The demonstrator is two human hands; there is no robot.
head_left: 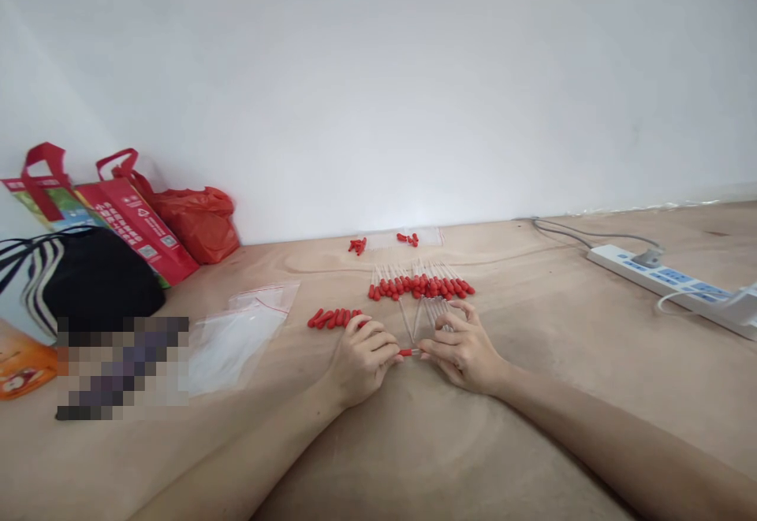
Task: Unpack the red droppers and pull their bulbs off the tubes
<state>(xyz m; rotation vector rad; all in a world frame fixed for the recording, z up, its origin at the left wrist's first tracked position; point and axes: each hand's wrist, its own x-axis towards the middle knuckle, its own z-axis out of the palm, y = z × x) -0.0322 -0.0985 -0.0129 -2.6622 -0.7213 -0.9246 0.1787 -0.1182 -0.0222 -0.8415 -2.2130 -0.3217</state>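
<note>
Low in the middle of the head view, my left hand pinches a red rubber dropper bulb. Facing it, my right hand pinches a thin clear glass tube whose end meets the bulb; how deep it sits I cannot tell. Loose glass tubes lie beside and partly behind my right fingers. Just past my left knuckles is a row of loose red bulbs. Farther back, many droppers with red bulbs on glass tubes lie side by side, bulbs toward me.
Small red bulbs and a clear bag lie near the wall. Clear zip bags are at left, with a black drawstring bag, shopping bags and a red plastic bag beyond. A white power strip stands right.
</note>
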